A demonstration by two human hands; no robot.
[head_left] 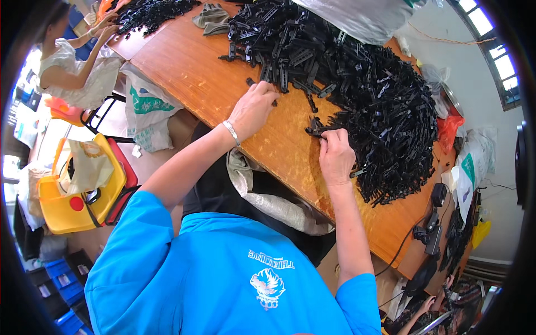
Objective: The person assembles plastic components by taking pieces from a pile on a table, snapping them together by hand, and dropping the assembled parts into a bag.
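A big heap of slim black plastic parts (385,111) covers much of the wooden table (195,72) before me. My left hand (255,109), with a bracelet at its wrist, is over the table left of the heap. Its fingers are closed on a small black plastic part, mostly hidden, whose dark end (250,81) shows past the fingertips. At the heap's near edge, my right hand (338,153) pinches another black plastic part (316,129) between thumb and fingers. Exact shapes of both held parts are hard to make out.
Grey gloves (212,19) lie at the far table edge, and a white sack (363,19) rests behind the heap. A person (72,67) handles similar parts at far left. A yellow chair (84,190) stands left; black adapters with cables (432,231) lie at right.
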